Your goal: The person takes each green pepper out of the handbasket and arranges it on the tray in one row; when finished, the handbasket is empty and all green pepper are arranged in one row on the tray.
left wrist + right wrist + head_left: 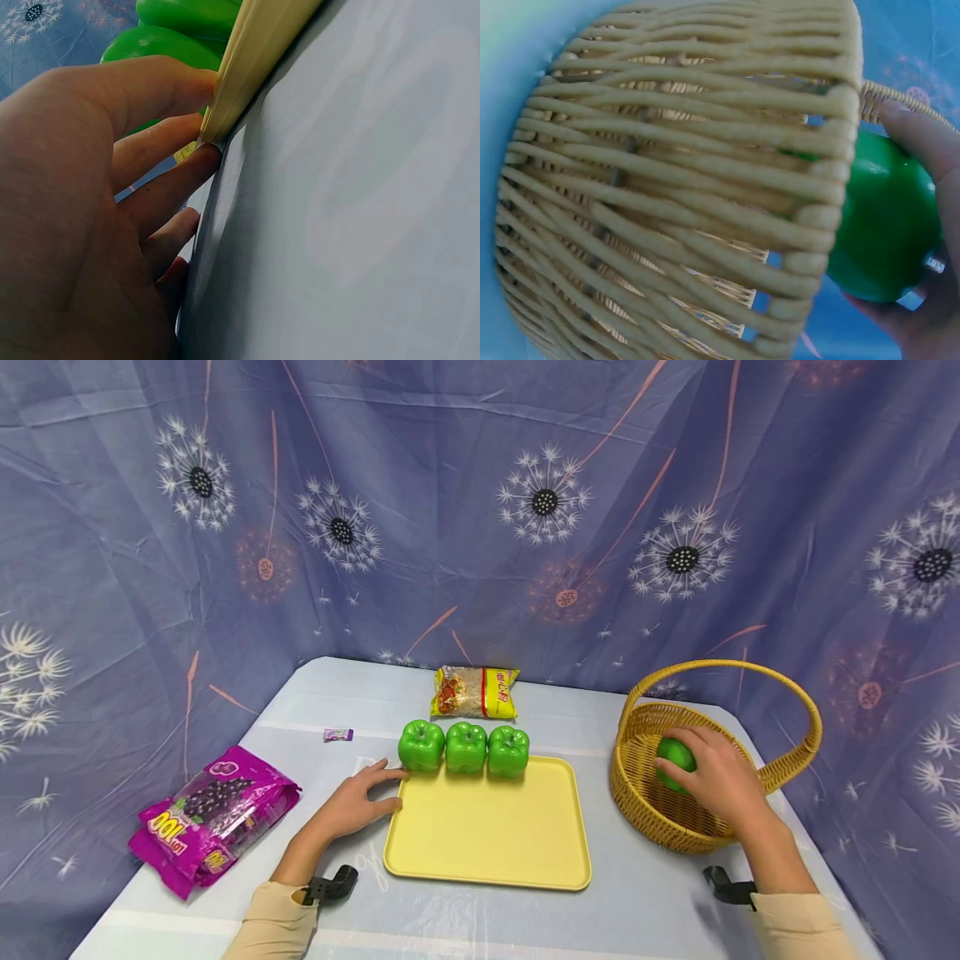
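My right hand grips a green bell pepper at the mouth of the wicker basket. In the right wrist view the pepper stands partly beyond the basket's woven rim. Three more green bell peppers stand in a row along the far edge of the yellow tray. At the tray's left edge, my left hand rests with its fingers loosely extended. Its thumb touches the tray's side in the left wrist view.
Behind the tray lies a yellow-and-clear food packet. A purple candy bag sits at the table's left, with a small purple wrapped candy farther back. The basket's tall handle arches over its opening. A patterned curtain hangs behind the table.
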`<move>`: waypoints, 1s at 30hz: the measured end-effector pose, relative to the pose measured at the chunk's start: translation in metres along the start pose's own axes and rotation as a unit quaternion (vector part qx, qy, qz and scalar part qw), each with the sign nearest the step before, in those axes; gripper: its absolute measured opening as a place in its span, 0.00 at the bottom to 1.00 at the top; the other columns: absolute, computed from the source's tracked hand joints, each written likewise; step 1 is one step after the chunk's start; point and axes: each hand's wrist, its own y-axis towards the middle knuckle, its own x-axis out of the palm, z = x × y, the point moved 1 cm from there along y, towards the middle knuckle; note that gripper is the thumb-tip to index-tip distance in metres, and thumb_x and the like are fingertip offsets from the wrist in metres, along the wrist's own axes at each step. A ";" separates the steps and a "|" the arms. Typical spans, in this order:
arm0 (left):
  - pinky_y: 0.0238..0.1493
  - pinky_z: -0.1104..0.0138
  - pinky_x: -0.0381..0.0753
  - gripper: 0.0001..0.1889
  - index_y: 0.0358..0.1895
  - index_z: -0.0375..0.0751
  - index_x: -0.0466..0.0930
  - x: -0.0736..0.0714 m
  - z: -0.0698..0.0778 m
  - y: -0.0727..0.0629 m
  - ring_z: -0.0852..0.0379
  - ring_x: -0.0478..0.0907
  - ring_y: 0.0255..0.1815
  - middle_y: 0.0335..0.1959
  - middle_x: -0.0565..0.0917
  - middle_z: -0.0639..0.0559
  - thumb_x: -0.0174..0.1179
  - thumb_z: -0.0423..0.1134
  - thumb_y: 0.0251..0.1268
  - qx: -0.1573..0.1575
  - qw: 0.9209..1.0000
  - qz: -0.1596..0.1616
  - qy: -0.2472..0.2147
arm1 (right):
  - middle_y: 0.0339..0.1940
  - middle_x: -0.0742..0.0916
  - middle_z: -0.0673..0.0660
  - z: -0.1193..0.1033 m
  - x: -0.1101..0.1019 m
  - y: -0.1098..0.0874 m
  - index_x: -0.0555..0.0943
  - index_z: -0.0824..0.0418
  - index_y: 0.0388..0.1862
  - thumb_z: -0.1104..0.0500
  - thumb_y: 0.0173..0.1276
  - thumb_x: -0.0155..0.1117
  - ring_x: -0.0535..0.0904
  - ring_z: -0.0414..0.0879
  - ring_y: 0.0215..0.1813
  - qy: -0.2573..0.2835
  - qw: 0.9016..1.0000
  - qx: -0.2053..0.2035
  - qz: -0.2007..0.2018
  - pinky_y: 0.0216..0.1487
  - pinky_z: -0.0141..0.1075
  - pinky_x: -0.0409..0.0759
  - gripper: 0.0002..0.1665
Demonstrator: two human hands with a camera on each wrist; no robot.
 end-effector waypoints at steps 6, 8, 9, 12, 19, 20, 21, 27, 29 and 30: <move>0.63 0.35 0.54 0.24 0.60 0.57 0.78 0.000 0.000 0.000 0.32 0.56 0.70 0.71 0.62 0.38 0.65 0.50 0.59 0.000 1.000 -0.003 0.000 | 0.59 0.77 0.62 -0.008 0.002 -0.004 0.78 0.58 0.59 0.46 0.57 0.74 0.71 0.62 0.58 -0.006 0.997 -0.057 0.056 0.39 0.57 0.77 0.33; 0.64 0.35 0.54 0.24 0.60 0.57 0.78 0.000 0.000 0.001 0.32 0.56 0.70 0.71 0.62 0.38 0.65 0.50 0.59 -0.001 1.000 -0.003 -0.001 | 0.60 0.77 0.61 -0.011 0.002 -0.006 0.79 0.57 0.59 0.47 0.55 0.75 0.71 0.61 0.59 -0.006 0.995 -0.070 0.074 0.38 0.56 0.78 0.33; 0.64 0.35 0.54 0.24 0.60 0.57 0.78 0.000 0.000 0.001 0.33 0.56 0.70 0.72 0.62 0.38 0.65 0.50 0.59 -0.002 1.000 -0.003 0.000 | 0.60 0.78 0.60 -0.013 0.002 -0.006 0.79 0.57 0.59 0.48 0.55 0.75 0.71 0.60 0.59 -0.006 0.994 -0.075 0.082 0.38 0.55 0.78 0.33; 0.64 0.35 0.54 0.24 0.60 0.57 0.78 -0.001 0.001 0.001 0.33 0.56 0.70 0.72 0.62 0.38 0.65 0.49 0.59 -0.004 1.000 -0.002 0.000 | 0.60 0.78 0.58 -0.019 0.002 -0.007 0.79 0.55 0.58 0.49 0.53 0.77 0.71 0.58 0.59 -0.005 0.992 -0.085 0.094 0.37 0.53 0.79 0.34; 0.64 0.35 0.53 0.24 0.61 0.56 0.78 -0.002 0.003 0.000 0.32 0.55 0.70 0.72 0.61 0.38 0.65 0.49 0.60 -0.001 1.000 -0.004 -0.001 | 0.60 0.78 0.57 -0.041 0.002 -0.006 0.80 0.53 0.57 0.50 0.52 0.77 0.72 0.56 0.59 0.018 0.988 -0.112 0.105 0.34 0.50 0.80 0.32; 0.64 0.35 0.53 0.24 0.61 0.56 0.78 -0.002 0.003 0.000 0.32 0.55 0.70 0.72 0.61 0.38 0.65 0.49 0.59 0.000 1.000 -0.004 -0.001 | 0.60 0.78 0.57 -0.045 0.002 -0.006 0.80 0.53 0.57 0.50 0.52 0.77 0.72 0.55 0.60 0.024 0.987 -0.116 0.106 0.34 0.49 0.80 0.32; 0.64 0.35 0.53 0.24 0.61 0.56 0.78 -0.002 0.003 0.000 0.32 0.55 0.70 0.72 0.61 0.38 0.65 0.49 0.59 0.001 1.000 -0.004 -0.001 | 0.61 0.78 0.57 -0.049 0.002 -0.005 0.80 0.53 0.57 0.50 0.52 0.77 0.71 0.55 0.60 0.029 0.987 -0.120 0.107 0.34 0.49 0.80 0.31; 0.63 0.34 0.53 0.24 0.61 0.56 0.78 -0.002 0.001 0.000 0.32 0.55 0.70 0.71 0.62 0.38 0.65 0.50 0.59 0.001 1.000 -0.003 -0.001 | 0.60 0.78 0.56 -0.070 0.010 0.002 0.81 0.51 0.56 0.47 0.54 0.74 0.72 0.53 0.60 0.035 0.981 -0.158 0.110 0.38 0.49 0.81 0.29; 0.64 0.34 0.53 0.24 0.61 0.56 0.78 -0.001 0.001 0.000 0.33 0.55 0.71 0.72 0.61 0.38 0.65 0.50 0.59 -0.001 1.000 -0.004 -0.001 | 0.60 0.78 0.56 -0.074 0.015 0.005 0.80 0.51 0.56 0.47 0.55 0.73 0.72 0.54 0.61 0.032 0.979 -0.169 0.113 0.40 0.50 0.81 0.29; 0.64 0.35 0.53 0.24 0.61 0.56 0.78 -0.001 0.001 0.000 0.33 0.55 0.71 0.72 0.61 0.38 0.65 0.50 0.59 -0.002 1.000 -0.004 -0.001 | 0.61 0.78 0.56 -0.077 0.017 0.006 0.80 0.51 0.56 0.46 0.55 0.73 0.72 0.53 0.61 0.030 0.978 -0.171 0.113 0.41 0.50 0.81 0.29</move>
